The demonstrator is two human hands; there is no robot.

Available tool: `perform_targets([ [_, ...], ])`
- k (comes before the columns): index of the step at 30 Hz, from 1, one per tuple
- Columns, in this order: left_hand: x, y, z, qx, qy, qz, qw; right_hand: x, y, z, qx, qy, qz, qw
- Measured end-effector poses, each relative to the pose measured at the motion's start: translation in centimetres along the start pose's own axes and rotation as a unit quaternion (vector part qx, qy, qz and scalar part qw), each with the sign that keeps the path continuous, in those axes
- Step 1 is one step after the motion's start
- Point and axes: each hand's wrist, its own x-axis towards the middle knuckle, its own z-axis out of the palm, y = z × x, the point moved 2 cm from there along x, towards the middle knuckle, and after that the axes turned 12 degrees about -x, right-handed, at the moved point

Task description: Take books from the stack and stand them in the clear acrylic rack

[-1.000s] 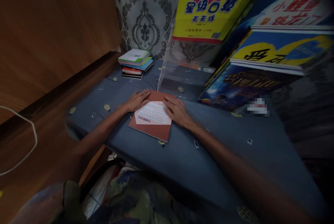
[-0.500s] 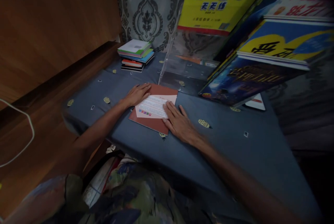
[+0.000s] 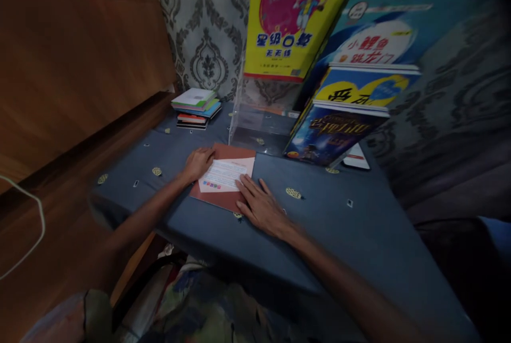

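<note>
A thin brown booklet (image 3: 223,200) lies closed on the dark blue tablecloth, with a pale panel of small printed text (image 3: 227,171) and a row of coloured icons on its cover. At the booklet's left edge is my left hand (image 3: 198,164), its fingers bent and drawn together on the upper left side; the thumb is hidden. My right hand (image 3: 261,207) rests flat over the booklet's right side, fingers stretched and thumb apart, the fingertips touching the text panel.
A small stack of books (image 3: 196,108) stands at the back left. Behind the booklet is a clear acrylic stand (image 3: 259,122). A tiered row of upright books (image 3: 335,132) occupies the right, with a white-faced object (image 3: 356,157) beside it. The tablecloth (image 3: 319,242) carries pineapple prints.
My view has tilted up and turned right, showing more of the tall books. The left hand's fingers have drawn back and bent at the booklet's edge. My right hand stays flat on it.
</note>
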Motion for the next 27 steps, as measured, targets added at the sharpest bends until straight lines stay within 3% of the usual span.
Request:
perform_targets([
  [10, -0.9, 0.1, 1.8, 0.000, 0.021, 0.020, 1.000, -0.9, -0.1, -0.3, 0.037, 0.020, 0.005, 0.999],
  [21, -4.8, 3.1, 2.7, -0.039, -0.005, 0.065, 0.997, -7.7, -2.4, -1.7, 0.049, -0.013, -0.055, 0.997],
  [27, -6.6, 4.6, 2.6, -0.060, 0.010, 0.112, 0.992, -9.9, -4.6, -1.1, 0.013, 0.026, -0.029, 0.999],
])
